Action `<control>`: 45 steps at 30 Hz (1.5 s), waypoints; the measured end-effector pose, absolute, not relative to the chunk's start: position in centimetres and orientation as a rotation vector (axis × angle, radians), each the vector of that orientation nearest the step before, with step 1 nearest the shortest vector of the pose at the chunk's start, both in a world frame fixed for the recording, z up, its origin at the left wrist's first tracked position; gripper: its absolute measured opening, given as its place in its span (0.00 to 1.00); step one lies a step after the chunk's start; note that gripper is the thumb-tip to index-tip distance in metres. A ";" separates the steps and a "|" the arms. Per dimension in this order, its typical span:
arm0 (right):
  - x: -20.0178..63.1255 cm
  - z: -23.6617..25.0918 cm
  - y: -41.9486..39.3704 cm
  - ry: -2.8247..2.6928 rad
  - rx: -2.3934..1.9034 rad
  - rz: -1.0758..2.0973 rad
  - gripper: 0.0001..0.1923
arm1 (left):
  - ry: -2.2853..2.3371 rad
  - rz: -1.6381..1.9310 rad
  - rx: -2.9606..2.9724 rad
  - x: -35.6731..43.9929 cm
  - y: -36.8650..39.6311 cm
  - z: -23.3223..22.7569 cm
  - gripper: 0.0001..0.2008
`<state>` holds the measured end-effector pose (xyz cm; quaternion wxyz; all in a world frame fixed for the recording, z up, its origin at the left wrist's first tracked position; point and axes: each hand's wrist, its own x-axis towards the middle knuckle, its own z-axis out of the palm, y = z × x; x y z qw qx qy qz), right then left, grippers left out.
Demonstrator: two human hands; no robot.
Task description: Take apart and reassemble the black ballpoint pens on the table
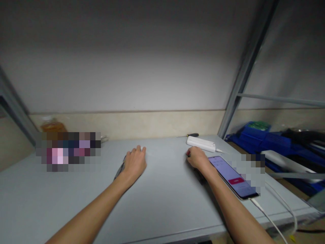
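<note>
My left hand rests palm down on the grey table, its fingers curled. A slim dark grey object sticks out from under it on the left; its kind is hidden. Off to the right, my right hand is closed with its knuckles up. A small red and black end shows at its fingers, and a dark part shows below the wrist. Whether these belong to one thing I cannot tell. Right beside that wrist lies a smartphone with its screen lit.
Behind the right hand lie a white power bank and a screwdriver. A white cable runs from the phone over the front edge. Blurred-out items stand at the left. Metal posts flank the table; blue bins stand beyond.
</note>
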<state>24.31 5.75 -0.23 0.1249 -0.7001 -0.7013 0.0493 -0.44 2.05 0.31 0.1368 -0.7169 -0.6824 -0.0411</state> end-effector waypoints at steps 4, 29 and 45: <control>24.5 -0.5 5.9 -2.035 -2.041 0.130 0.15 | -1.969 -0.148 -2.097 -0.3 2.0 0.3 0.15; 19.8 1.1 3.0 -2.138 -0.982 0.637 0.10 | -1.262 -0.843 -2.691 1.0 1.2 -0.2 0.11; 21.0 1.8 4.2 -1.409 -1.066 1.145 0.16 | -1.377 -0.927 -2.485 -0.9 2.7 0.0 0.11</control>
